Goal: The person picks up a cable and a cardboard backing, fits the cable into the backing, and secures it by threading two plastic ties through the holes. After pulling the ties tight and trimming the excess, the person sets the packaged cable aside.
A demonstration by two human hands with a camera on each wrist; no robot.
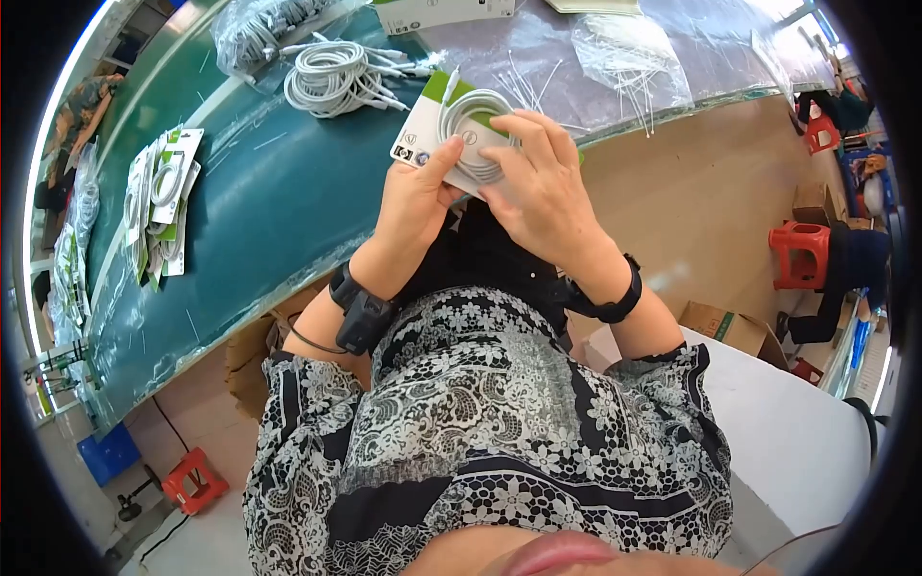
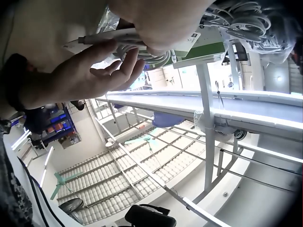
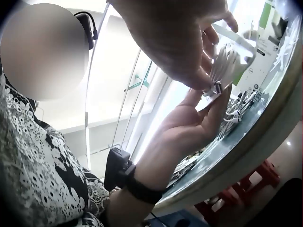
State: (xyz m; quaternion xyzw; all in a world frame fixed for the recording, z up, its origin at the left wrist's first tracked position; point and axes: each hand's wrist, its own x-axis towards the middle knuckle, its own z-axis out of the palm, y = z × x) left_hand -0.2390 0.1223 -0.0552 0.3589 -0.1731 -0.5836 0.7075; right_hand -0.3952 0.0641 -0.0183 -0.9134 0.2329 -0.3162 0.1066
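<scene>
A white and green card (image 1: 411, 142) is held up before the person's chest, with a coiled white cable (image 1: 477, 108) lying on its face. The left hand (image 1: 415, 197) grips the card's lower left side, thumb over the coil. At the coil's right side, the right hand (image 1: 547, 187) has bent fingers on the cable and card. In the right wrist view a metal plug (image 3: 218, 88) shows by the right hand (image 3: 175, 42), above the left hand (image 3: 189, 127). The left wrist view shows the cable (image 2: 161, 59) beside the right hand's fingers (image 2: 128, 66).
On the green table (image 1: 259, 192) lie carded cables (image 1: 165, 197) at the left, a bundle of white cables (image 1: 336, 79) behind the hands and a bagged bundle (image 1: 254, 38). White ties (image 1: 634, 72) lie on plastic at the back right. Red stools (image 1: 799, 254) stand on the floor.
</scene>
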